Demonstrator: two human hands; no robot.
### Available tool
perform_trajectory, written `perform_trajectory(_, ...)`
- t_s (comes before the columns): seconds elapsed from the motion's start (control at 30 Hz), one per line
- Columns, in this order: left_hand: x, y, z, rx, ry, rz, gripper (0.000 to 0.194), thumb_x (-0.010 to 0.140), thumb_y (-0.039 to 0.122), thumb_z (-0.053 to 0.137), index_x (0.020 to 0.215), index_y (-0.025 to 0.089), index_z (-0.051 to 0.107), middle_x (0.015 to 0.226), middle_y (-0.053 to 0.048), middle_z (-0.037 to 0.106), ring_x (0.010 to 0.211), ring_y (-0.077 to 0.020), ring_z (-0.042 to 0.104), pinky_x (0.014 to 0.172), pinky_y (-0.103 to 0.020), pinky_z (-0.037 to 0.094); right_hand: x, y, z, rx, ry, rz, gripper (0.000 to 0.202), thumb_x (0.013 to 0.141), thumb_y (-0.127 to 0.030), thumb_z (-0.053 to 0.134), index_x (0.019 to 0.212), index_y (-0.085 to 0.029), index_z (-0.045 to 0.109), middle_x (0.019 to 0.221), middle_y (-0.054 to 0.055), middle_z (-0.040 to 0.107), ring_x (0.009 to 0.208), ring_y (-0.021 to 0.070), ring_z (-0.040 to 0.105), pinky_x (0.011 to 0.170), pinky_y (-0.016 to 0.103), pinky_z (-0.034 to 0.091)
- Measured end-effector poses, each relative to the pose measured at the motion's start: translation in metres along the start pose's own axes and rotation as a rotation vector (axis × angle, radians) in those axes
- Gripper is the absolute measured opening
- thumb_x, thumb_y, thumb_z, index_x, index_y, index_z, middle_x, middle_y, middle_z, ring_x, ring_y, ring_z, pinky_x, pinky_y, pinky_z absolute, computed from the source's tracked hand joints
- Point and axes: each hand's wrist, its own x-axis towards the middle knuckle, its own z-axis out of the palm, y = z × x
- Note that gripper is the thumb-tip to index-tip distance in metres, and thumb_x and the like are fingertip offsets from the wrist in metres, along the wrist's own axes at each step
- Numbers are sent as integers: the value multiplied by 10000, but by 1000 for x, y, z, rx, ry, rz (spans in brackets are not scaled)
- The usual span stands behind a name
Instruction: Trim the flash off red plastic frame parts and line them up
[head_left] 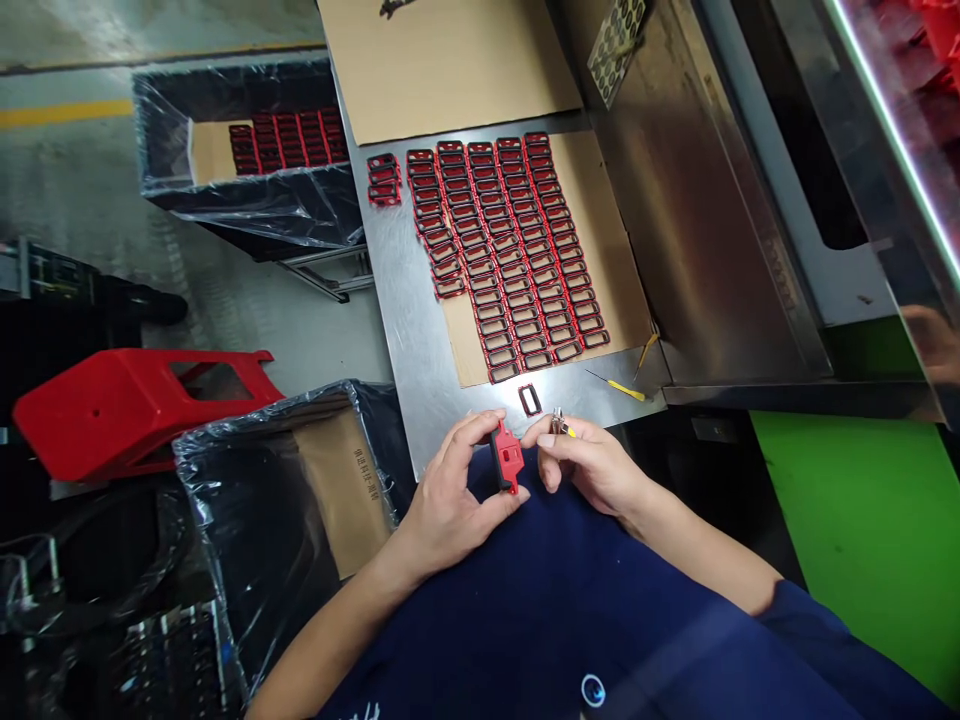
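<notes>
My left hand point(454, 490) grips a small red and black plastic part point(508, 458) between thumb and fingers, with its red side and small square openings facing up. Close on its right, my right hand point(589, 460) is closed around a small pair of pliers point(559, 422) with metal jaws and a bit of yellow handle showing; most of the tool is hidden in the palm. A single black-and-red rectangular frame point(529, 400) lies on the steel table point(420, 390) just beyond my hands. Past it, rows of similar red and black frames point(517, 250) cover a cardboard sheet point(600, 210).
A yellow-handled pick point(626, 390) lies at the table's right edge. Left stand a plastic-lined bin point(247, 190) holding more frames, another lined bin point(262, 540) with cardboard, and a large red plastic piece point(112, 415). A metal machine panel point(667, 180) borders the right.
</notes>
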Motion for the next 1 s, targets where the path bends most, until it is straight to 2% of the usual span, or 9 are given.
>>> perform_trajectory(0.1,0,0,1,37,-2,17,771,798,225,749,1444,240,328,1365,-135,589,1258,-269,594,1117,-492,466,-2,-4,3,-17,-61,-2,422,800,-491,747,922,-104,631,556,5,563,500,115,525,554,207,433)
perform_trajectory(0.27,0,-2,2,112,9,110,831,836,207,698,1520,228,226,1384,-166,577,1255,-289,600,1126,-529,447,0,-7,9,-65,-126,-18,377,801,-426,754,909,-86,633,629,27,605,500,92,516,555,191,434)
perform_trajectory(0.5,-4,-9,6,68,15,128,939,859,215,665,1581,232,66,1385,-181,574,1245,-274,607,1046,-474,528,4,-6,13,-75,-115,-2,417,763,-456,803,824,-105,585,636,24,610,493,84,504,514,174,434)
perform_trajectory(0.87,-5,-12,7,-11,14,121,982,818,232,731,1578,214,110,1377,-187,586,1242,-263,620,1062,-462,515,4,-3,13,-108,-90,-6,474,736,-490,829,858,-97,593,643,19,604,511,81,516,523,166,435)
perform_trajectory(1.0,-3,-12,6,16,46,191,960,850,227,700,1584,196,81,1350,-199,605,1238,-249,625,1050,-445,522,4,-4,10,-119,-114,-29,468,738,-487,838,848,-101,595,616,0,570,516,85,511,526,174,429)
